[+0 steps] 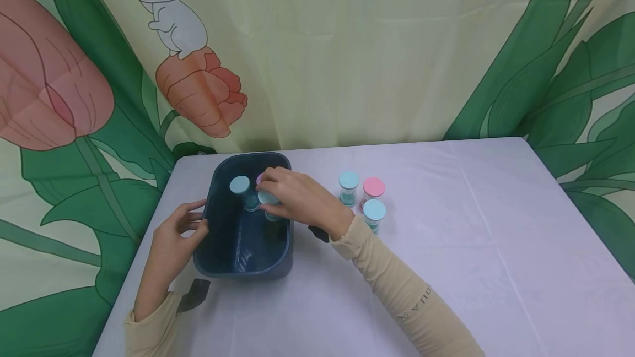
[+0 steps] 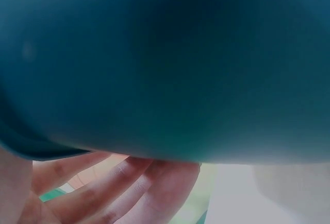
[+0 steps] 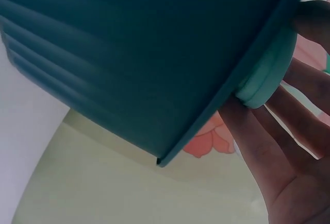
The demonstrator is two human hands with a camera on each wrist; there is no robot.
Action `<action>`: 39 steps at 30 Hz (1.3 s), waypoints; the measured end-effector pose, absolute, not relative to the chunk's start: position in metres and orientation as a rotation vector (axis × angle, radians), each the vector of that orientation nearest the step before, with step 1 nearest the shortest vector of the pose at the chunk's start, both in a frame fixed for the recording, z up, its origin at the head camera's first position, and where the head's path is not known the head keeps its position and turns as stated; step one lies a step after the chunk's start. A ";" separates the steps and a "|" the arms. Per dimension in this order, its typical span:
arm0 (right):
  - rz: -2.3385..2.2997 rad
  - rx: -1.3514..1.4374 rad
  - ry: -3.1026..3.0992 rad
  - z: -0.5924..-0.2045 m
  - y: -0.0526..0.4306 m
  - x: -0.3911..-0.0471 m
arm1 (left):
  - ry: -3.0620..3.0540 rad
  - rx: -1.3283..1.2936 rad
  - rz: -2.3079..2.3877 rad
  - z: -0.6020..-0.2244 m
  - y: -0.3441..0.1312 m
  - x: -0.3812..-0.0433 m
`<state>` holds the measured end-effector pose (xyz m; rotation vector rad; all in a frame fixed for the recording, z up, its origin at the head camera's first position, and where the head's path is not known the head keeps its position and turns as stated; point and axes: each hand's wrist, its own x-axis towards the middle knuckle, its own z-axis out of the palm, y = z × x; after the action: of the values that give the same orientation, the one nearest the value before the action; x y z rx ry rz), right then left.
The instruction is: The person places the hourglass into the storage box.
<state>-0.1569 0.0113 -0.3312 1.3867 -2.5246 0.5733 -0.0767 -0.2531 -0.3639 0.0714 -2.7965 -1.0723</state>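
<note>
Near the far left corner of the table [image 1: 446,269], head view shows me the right hand [image 1: 302,197] pinching a blue-lidded jar [image 1: 268,198] inside the bin [image 1: 218,241]. Left wrist: the left hand [image 2: 121,188], fingers loose, touches its outside, likely steadying. Right wrist: lid [image 3: 273,74] ringed, probably the easiest hold.

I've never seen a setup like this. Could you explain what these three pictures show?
There is no machine here: a person works with two bare hands. The wide picture comes from a camera on the head, looking forward and down; the close ones come from a camera on each wrist, so the dark blue bin fills much of them. It stands on a pale table, with two blue-lidded jars and a pink-lidded jar to its right. The left hand touches the bin's side. The right hand holds another jar at the bin's opening; one more blue-lidded jar is inside.
</note>
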 end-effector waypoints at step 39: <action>0.291 1.478 -2.778 -0.343 -0.015 -0.176 | -2.809 0.093 -1.068 -0.361 -0.251 -0.077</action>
<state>-0.1763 -0.0151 -0.3428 1.4784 -2.7777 0.2915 -0.0769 -0.2508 -0.3614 0.0930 -2.8094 -1.0685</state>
